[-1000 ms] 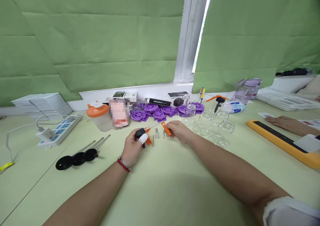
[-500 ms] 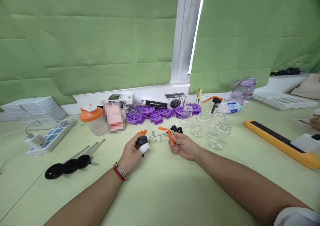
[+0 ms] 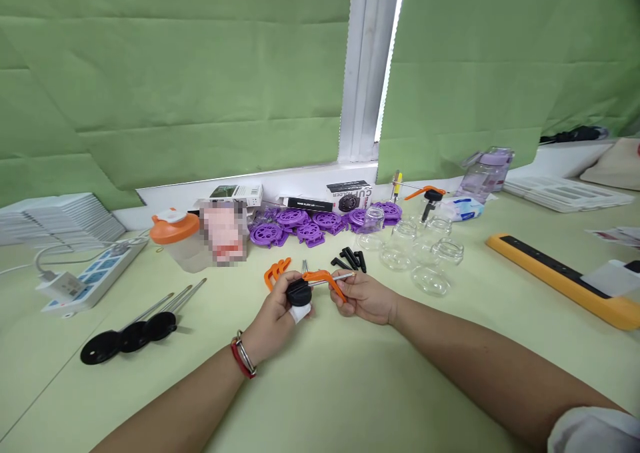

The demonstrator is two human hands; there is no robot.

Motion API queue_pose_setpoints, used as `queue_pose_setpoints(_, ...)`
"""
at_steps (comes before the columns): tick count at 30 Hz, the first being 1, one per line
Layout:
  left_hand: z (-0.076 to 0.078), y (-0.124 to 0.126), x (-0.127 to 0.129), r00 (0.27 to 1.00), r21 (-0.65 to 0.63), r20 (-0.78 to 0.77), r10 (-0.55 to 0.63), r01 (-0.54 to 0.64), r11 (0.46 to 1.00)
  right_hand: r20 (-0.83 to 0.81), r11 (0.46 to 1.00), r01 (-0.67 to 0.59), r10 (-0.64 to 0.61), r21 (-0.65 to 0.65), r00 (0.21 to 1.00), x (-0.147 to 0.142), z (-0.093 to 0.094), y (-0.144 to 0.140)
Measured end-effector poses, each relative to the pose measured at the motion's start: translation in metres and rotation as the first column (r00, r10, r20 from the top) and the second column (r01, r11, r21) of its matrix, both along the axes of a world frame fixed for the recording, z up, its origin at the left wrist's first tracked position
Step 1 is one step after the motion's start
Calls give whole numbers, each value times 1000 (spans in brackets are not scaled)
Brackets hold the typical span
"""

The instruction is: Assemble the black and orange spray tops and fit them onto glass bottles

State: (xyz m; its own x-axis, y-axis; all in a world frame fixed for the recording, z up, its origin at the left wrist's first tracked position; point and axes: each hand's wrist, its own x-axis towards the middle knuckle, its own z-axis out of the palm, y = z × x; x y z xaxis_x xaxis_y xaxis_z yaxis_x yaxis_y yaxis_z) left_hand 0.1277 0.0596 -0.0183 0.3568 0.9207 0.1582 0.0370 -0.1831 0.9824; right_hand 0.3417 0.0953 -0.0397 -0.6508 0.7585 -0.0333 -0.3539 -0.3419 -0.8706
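The left hand (image 3: 277, 316) grips a black knob (image 3: 299, 293) on a metal rod (image 3: 334, 279). The right hand (image 3: 367, 297) pinches an orange clip (image 3: 325, 279) on that rod, above the counter (image 3: 320, 386).

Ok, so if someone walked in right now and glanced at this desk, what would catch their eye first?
Probably the two hands meeting mid-table: the left hand grips a black knob on a thin metal rod, while the right hand holds an orange lever piece against that rod. Behind them, a row of purple plastic wheels lines the window ledge, with clear glass jars clustered to the right.
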Motion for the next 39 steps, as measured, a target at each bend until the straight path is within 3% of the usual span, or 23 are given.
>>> queue_pose_setpoints(9,9,-4,3,1000,-45,-10,-9,9,999,98,997,-17,11,69,995,-4,0,-4)
queue_pose_setpoints(16,9,-11,1,991,-176,2,-133,131,976,219,984,-18,-22,179,975,-7,6,-8)
queue_pose_setpoints(22,10,-9,-2,986,-150,50,-158,164,975,251,980,-34,-17,196,968,-7,7,-8)
queue_pose_setpoints(26,8,-7,-1,991,-156,57,-125,132,979,276,975,-29,-33,220,961,-7,5,-7)
queue_pose_setpoints(29,9,-4,0,977,-165,205,-55,90,982,329,959,-36,-60,281,942,-8,2,-7)
queue_pose_setpoints(31,11,-1,0,947,-177,319,33,26,984,410,929,-21,-143,369,901,-9,0,-8)
queue_pose_setpoints(33,13,3,0,911,-185,396,115,-43,982,480,826,-15,-312,563,820,-12,-2,-10)
queue_pose_setpoints(34,14,4,0,897,-185,419,142,-69,980,486,729,-43,-410,683,772,-14,-3,-12)
queue_pose_setpoints(36,14,7,-2,882,-180,439,174,-104,978,465,477,-185,-577,859,671,-19,-3,-12)
queue_pose_setpoints(38,13,8,-3,881,-175,430,195,-130,976,439,249,-380,-688,891,577,-25,-3,-11)
queue_pose_setpoints(39,12,9,-4,884,-167,421,204,-145,975,426,161,-467,-725,869,542,-29,-1,-9)
